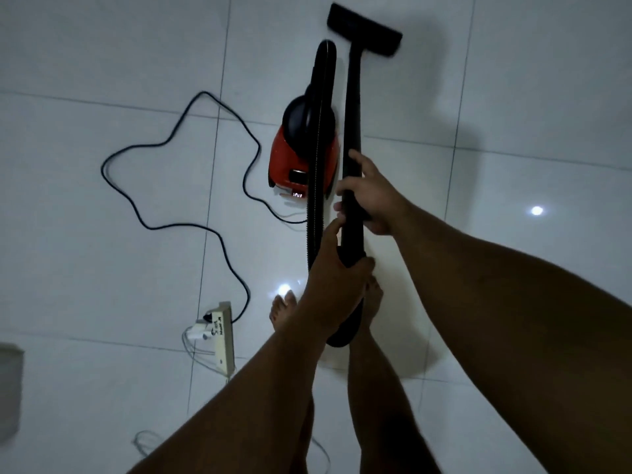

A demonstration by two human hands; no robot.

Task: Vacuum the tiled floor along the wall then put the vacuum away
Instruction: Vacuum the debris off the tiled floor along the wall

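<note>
A red and black canister vacuum [302,155] stands on the white tiled floor [102,261] ahead of me. Its black wand [352,107] runs away from me to a wide black floor head [364,30] resting on the tiles. My right hand [371,196] is wrapped around the wand's middle. My left hand [337,268] grips the wand's lower end, where the ribbed black hose [316,186] joins and loops back to the canister. The hose's bend below my left wrist is partly hidden by my arm.
A black power cord [164,186] snakes across the tiles from the vacuum to a cream power strip [222,336] with plugs and thin white cables. My bare feet [282,313] stand just behind the wand. A dark object [10,388] sits at the left edge.
</note>
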